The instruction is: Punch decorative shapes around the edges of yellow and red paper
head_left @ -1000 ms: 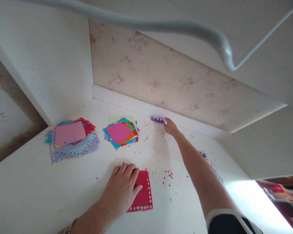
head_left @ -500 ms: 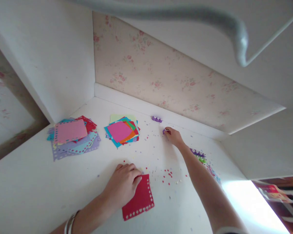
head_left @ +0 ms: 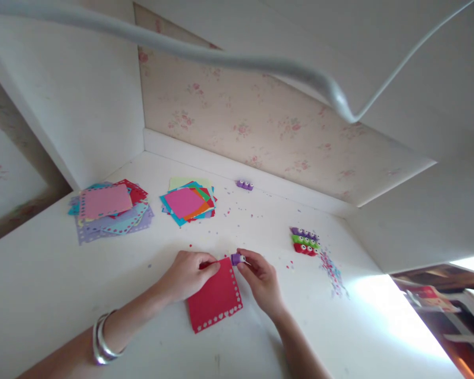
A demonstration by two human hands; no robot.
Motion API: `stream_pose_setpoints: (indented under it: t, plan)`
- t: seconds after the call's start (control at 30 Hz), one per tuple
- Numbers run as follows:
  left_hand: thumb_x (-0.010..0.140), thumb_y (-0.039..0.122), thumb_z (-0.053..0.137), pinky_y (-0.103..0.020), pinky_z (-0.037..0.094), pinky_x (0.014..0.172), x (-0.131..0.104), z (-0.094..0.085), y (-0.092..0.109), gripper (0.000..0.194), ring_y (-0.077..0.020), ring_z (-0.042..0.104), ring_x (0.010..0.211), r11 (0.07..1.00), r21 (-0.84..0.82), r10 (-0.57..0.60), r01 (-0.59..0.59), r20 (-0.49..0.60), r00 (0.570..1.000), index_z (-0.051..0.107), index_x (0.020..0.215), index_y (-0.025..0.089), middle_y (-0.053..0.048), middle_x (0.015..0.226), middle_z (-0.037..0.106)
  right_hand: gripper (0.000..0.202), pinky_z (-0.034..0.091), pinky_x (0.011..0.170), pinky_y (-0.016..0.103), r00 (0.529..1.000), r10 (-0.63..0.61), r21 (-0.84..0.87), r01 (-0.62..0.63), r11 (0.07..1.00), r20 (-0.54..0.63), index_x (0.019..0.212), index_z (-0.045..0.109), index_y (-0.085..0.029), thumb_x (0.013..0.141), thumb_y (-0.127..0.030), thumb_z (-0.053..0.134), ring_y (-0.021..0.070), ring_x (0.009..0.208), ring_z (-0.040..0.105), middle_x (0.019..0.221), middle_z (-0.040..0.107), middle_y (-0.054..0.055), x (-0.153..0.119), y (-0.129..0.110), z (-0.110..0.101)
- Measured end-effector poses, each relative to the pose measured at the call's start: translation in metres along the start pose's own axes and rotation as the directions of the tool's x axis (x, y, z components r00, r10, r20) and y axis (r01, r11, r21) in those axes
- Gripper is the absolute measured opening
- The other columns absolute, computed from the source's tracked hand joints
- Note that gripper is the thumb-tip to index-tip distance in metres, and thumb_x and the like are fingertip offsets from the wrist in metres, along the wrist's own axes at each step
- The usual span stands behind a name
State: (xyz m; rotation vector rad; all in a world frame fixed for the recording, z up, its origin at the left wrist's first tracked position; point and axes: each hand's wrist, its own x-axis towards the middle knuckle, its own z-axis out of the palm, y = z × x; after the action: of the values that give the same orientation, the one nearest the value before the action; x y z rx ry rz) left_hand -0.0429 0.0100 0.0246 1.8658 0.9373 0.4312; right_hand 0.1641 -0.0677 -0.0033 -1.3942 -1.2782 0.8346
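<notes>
My left hand (head_left: 191,275) pinches the upper left part of a red sheet of paper (head_left: 212,297) between thumb and fingers. Small flower- and heart-shaped holes run along the sheet's right and lower edges. Between the thumb and fingers of my right hand (head_left: 262,278) is a small purple paper punch (head_left: 237,259) with a white eye on it. The punch is at the sheet's upper right corner; whether the paper is in its slot I cannot tell.
Punched, coloured papers (head_left: 106,202) lie at the left, beside a pile of plain sheets (head_left: 185,202). Purple punches (head_left: 245,185) stand near the wall. Rows of purple, green and red punches (head_left: 306,241) are at the right, by a heap of confetti (head_left: 332,273). A grey cable (head_left: 237,59) crosses above.
My right hand has brought the purple punch from near the wall down to the red sheet's corner. My left hand still holds the sheet. The view has shifted slightly.
</notes>
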Motion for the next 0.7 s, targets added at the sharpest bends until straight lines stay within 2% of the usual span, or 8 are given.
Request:
stream_pose_setpoints:
  t: [0.27, 0.7]
  plan:
    - [0.089, 0.046, 0.043, -0.024, 0.037, 0.058, 0.0010, -0.0001, -0.0014, 0.041, -0.0159, 0.058, 0.066, 0.999, 0.003, -0.033, 0.033, 0.003, 0.999, 0.070, 0.076, 0.019, -0.001, 0.069, 0.067, 0.027, 0.057, 0.088, 0.040, 1.000, -0.007, 0.025, 0.007, 1.000, 0.008, 0.111, 0.066, -0.024, 0.085, -0.033, 0.068, 0.0238, 0.100, 0.069, 0.115, 0.069, 0.010, 0.0031, 0.0035, -0.0014]
    - [0.090, 0.043, 0.046, -0.024, 0.032, 0.058, 0.0013, -0.0009, -0.0026, 0.037, -0.0153, 0.058, 0.066, 0.999, 0.005, -0.046, 0.046, 0.024, 0.999, 0.069, 0.073, 0.019, 0.001, 0.067, 0.066, 0.026, 0.056, 0.092, 0.039, 0.999, -0.019, 0.005, 0.019, 1.000, 0.041, 0.112, 0.066, -0.025, 0.087, -0.030, 0.067, 0.0230, 0.105, 0.067, 0.119, 0.067, 0.009, 0.0013, 0.0055, -0.0006]
